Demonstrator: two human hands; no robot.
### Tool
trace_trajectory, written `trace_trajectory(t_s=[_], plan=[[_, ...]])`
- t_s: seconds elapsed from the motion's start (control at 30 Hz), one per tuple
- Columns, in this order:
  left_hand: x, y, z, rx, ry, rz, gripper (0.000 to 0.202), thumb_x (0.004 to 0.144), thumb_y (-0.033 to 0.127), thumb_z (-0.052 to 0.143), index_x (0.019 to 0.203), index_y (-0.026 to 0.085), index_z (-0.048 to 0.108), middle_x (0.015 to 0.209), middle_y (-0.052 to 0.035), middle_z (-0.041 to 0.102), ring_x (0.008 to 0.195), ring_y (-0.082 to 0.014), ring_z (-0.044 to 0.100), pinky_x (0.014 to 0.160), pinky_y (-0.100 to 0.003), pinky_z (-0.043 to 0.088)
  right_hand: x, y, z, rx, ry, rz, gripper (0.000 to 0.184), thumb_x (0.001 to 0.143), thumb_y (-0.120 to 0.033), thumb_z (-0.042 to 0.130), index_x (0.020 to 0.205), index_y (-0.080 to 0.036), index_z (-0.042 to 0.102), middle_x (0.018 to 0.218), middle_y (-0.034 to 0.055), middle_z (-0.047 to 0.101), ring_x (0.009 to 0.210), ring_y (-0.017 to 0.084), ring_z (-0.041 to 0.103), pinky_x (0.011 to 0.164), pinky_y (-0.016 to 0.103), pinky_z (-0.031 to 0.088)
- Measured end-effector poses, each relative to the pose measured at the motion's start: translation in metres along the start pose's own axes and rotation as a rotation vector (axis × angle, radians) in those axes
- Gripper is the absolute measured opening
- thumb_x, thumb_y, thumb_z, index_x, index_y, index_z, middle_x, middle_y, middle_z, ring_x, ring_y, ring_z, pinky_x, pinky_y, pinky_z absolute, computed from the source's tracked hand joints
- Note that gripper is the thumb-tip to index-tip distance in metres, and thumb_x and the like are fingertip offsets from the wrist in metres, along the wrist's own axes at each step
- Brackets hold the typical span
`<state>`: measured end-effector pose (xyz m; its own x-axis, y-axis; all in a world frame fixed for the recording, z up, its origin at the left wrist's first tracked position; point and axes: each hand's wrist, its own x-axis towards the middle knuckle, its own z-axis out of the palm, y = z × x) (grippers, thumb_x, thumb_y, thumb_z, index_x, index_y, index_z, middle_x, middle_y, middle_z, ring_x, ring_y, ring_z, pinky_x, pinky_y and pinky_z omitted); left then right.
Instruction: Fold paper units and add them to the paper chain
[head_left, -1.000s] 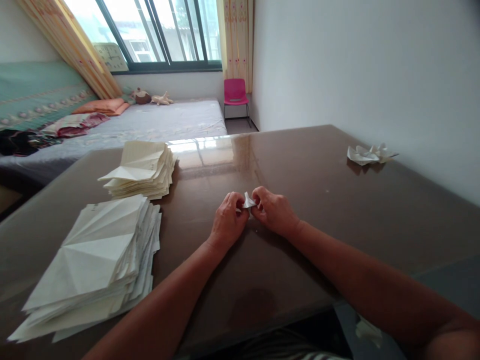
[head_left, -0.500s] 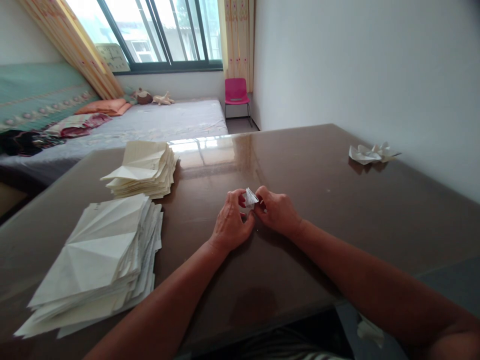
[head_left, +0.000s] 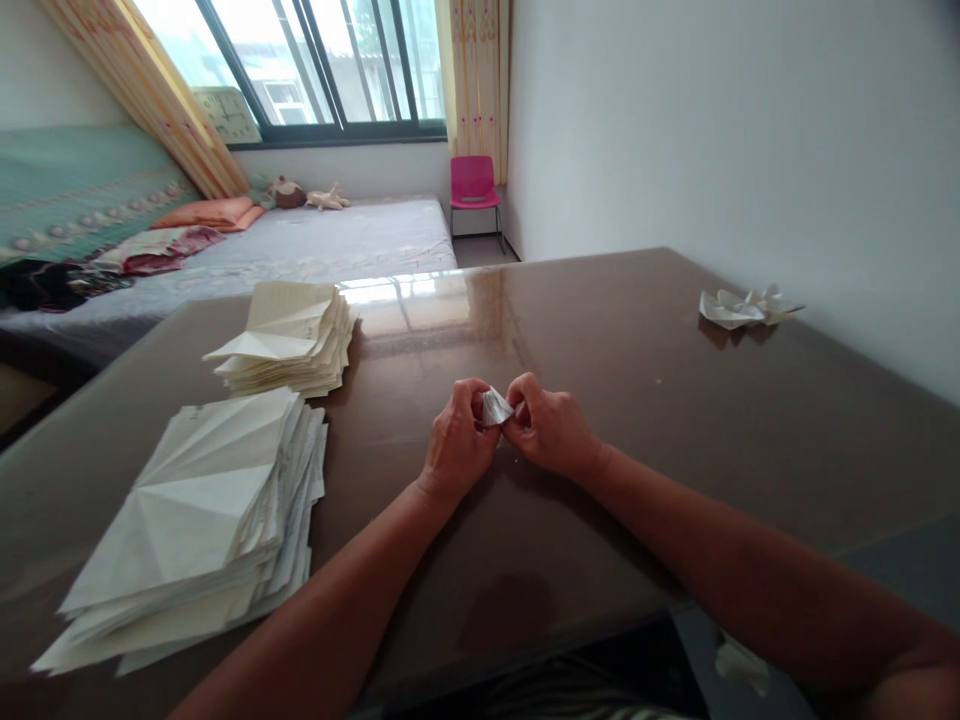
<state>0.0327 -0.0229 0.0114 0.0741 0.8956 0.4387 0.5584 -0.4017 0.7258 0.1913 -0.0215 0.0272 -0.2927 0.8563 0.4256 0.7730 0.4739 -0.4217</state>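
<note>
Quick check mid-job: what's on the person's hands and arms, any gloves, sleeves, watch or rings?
The left hand and right hand are bare, no gloves. The left forearm and right forearm are uncovered up to the frame's edge, with no sleeve, watch or bracelet showing. Rings are too small to tell.

Glossy brown table, near paper stack, far paper stack, folded paper pieces at right

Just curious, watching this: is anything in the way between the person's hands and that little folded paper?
Nothing visible is. The left hand and the right hand pinch the small folded paper between them, just above the table. The near paper stack and the far paper stack lie off to the left, apart from the hands.
</note>
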Motion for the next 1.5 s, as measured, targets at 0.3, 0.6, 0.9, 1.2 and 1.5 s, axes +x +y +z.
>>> trace_trajectory(t_s=[0.3,0.6,0.9,1.2,1.5], plan=[[-0.003,-0.002,-0.001,-0.019,-0.018,0.043,0.035,0.074,0.014,0.057,0.104,0.024,0.044,0.078,0.0045,0.054,0.069,-0.0107,0.055,0.068,-0.023,0.049,0.0,0.01,0.002,-0.01,0.056,-0.09,0.011,0.082,-0.025,0.052,0.089,-0.021,0.045,0.063,-0.0031,0.058,0.052,0.014,0.055,0.054,0.023,0.03],[0.001,-0.003,-0.004,-0.151,-0.055,0.095,0.018,0.077,0.012,0.053,0.091,0.021,0.048,0.094,-0.0007,0.049,0.085,-0.0113,0.054,0.068,-0.021,0.053,0.002,0.015,0.0,0.027,0.101,-0.117,0.007,0.078,-0.016,0.051,0.077,-0.021,0.045,0.071,-0.0014,0.057,0.057,0.011,0.047,0.058,0.022,0.032],[0.009,-0.005,-0.011,-0.487,-0.222,-0.123,0.033,0.082,0.035,0.061,0.11,0.017,0.057,0.104,-0.0088,0.066,0.093,-0.0176,0.063,0.077,-0.028,0.054,0.003,0.019,-0.006,-0.046,0.005,-0.252,0.006,0.082,-0.016,0.048,0.082,-0.02,0.053,0.087,0.0034,0.06,0.075,0.014,0.054,0.067,0.023,0.037],[0.013,-0.014,-0.012,-0.296,-0.123,-0.115,0.022,0.08,0.034,0.063,0.092,0.017,0.071,0.085,-0.004,0.072,0.076,-0.0151,0.066,0.071,-0.025,0.054,0.011,0.027,-0.014,0.353,-0.152,-0.066,0.037,0.078,-0.026,0.062,0.113,-0.022,0.052,0.1,0.0026,0.063,0.074,0.011,0.059,0.063,0.022,0.046],[0.01,-0.015,-0.003,-0.254,-0.179,-0.057,0.019,0.084,0.035,0.058,0.089,0.019,0.067,0.085,-0.0007,0.069,0.079,-0.0139,0.065,0.078,-0.026,0.056,0.014,0.032,-0.005,0.372,-0.11,-0.074,0.02,0.085,-0.036,0.06,0.092,-0.021,0.071,0.083,0.0021,0.066,0.07,0.011,0.059,0.064,0.022,0.047]])
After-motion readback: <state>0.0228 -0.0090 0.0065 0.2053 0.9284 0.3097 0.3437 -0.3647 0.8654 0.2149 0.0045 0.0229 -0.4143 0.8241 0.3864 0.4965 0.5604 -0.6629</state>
